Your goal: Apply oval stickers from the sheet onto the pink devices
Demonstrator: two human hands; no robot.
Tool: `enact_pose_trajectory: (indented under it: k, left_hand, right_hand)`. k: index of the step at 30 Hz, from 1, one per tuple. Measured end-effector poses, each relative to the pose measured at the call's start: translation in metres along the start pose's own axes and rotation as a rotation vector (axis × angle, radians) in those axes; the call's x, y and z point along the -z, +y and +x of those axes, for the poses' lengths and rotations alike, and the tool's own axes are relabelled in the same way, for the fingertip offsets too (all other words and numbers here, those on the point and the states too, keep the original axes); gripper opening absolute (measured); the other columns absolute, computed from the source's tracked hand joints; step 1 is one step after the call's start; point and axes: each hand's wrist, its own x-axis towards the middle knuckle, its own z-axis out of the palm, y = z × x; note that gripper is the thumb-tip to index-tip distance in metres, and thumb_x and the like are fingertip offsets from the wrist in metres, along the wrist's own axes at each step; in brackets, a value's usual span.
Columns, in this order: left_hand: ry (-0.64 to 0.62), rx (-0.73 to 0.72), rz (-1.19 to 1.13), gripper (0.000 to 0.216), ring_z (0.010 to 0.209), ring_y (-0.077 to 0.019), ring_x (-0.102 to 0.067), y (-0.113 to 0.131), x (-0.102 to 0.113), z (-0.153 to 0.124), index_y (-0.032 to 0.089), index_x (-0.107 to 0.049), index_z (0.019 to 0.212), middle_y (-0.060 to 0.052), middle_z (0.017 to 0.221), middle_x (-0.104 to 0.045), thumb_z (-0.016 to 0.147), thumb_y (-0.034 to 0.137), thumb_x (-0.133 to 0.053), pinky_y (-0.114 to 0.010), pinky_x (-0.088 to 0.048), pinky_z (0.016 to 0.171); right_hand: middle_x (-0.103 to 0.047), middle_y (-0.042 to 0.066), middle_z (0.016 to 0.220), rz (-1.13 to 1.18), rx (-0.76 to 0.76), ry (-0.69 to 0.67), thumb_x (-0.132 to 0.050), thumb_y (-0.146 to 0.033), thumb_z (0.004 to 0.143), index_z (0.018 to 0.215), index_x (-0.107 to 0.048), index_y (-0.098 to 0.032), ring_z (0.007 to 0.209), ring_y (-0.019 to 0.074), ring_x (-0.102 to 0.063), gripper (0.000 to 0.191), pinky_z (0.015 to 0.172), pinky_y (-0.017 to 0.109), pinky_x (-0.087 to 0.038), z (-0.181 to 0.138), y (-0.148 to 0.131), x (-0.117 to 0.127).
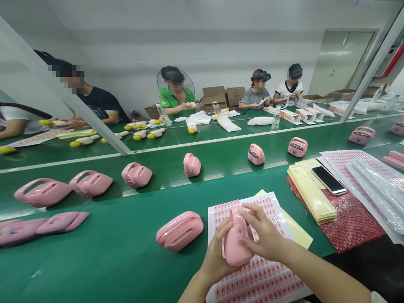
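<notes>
A pink radio-shaped housing with a carrying handle (237,248) is tilted up end-on over the sticker sheet. My left hand (217,252) wraps its left side and underside. My right hand (263,231) grips it from the right, fingers curled at the handle and thumb against the end face. A small oval red-and-pink sticker (240,231) shows on that face beside the thumb. Beneath both hands lies a white sheet (252,282) printed with rows of the same ovals. Just left of the sheet, a second pink housing (179,231) rests on the green bench.
More pink housings (137,174) stand along the green belt (164,158) ahead. Others lie at the left (63,222). On the right are yellow paper strips (311,195), a phone (328,180), red bubble wrap (353,223) and more sticker sheets (344,162). Co-workers sit across the belt.
</notes>
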Motion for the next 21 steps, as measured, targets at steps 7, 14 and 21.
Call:
enact_pose_trajectory:
  k: [7,14,21]
  left_hand:
    - [-0.03,-0.086,0.001,0.094,0.114,-0.0363,-0.049,0.0,0.003,0.002,0.026,-0.023,0.134,-0.017,0.125,-0.048,0.057,0.031,-0.076,-0.052,-0.047,0.087]
    - [-0.089,-0.126,-0.013,0.098,0.116,-0.0371,-0.047,-0.002,0.008,0.0,0.027,-0.021,0.136,-0.018,0.127,-0.045,0.056,0.03,-0.077,-0.05,-0.045,0.088]
    - [-0.138,-0.007,-0.13,0.093,0.119,-0.0372,-0.044,0.001,-0.007,-0.006,0.031,-0.023,0.133,-0.016,0.127,-0.043,0.056,0.03,-0.076,-0.054,-0.041,0.09]
  right_hand:
    - [-0.029,0.012,0.136,0.367,-0.329,-0.283,-0.069,-0.037,0.066,0.136,-0.026,-0.022,0.129,0.025,-0.027,0.083,0.105,0.042,-0.028,0.02,0.003,0.009]
    - [-0.04,0.008,0.117,0.48,-0.399,-0.351,-0.071,-0.03,0.06,0.119,-0.041,-0.02,0.114,0.0226,-0.039,0.068,0.097,0.039,-0.034,0.029,0.0,0.014]
    - [-0.051,0.002,0.093,0.523,-0.568,-0.114,-0.051,-0.043,0.077,0.092,-0.053,-0.02,0.087,0.0156,-0.048,0.028,0.08,0.032,-0.04,0.032,0.015,0.0]
